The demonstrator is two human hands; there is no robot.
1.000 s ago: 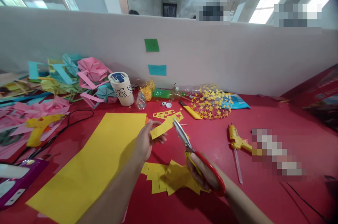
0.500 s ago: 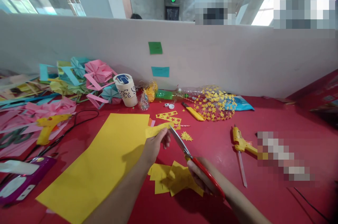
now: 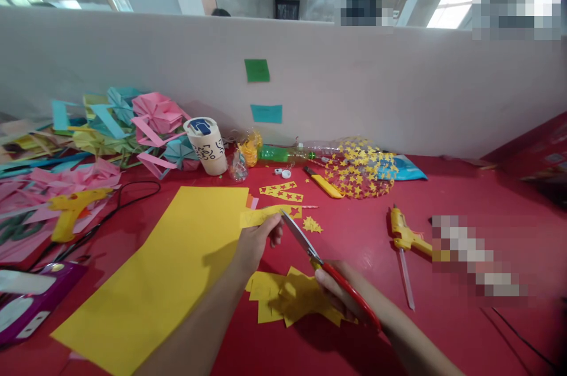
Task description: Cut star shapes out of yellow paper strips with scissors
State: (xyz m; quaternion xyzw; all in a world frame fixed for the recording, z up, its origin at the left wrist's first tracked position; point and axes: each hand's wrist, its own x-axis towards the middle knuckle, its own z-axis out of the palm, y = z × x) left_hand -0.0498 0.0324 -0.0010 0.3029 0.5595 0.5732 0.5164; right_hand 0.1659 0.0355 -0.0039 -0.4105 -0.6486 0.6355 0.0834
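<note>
Left hand (image 3: 256,242) pinches yellow strip (image 3: 261,215), right hand (image 3: 333,292) grips scissors (image 3: 315,256); glue gun (image 3: 402,233) right of scissors, bare table (image 3: 365,246) between.

scissor blades (image 3: 297,231): smooth metal | handles (image 3: 349,290): glossy plastic | strip (image 3: 256,217): matt paper | tabletop (image 3: 429,329): smooth

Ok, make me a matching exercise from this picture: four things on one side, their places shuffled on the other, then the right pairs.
Things
1. scissors
2. white cup
3. green note
4. yellow strip at the scissors

Places
A. on the white partition
B. held in the left hand
C. standing left of the green bottle
D. held in the right hand

Pairs: 1-D, 2-C, 3-A, 4-B
</note>
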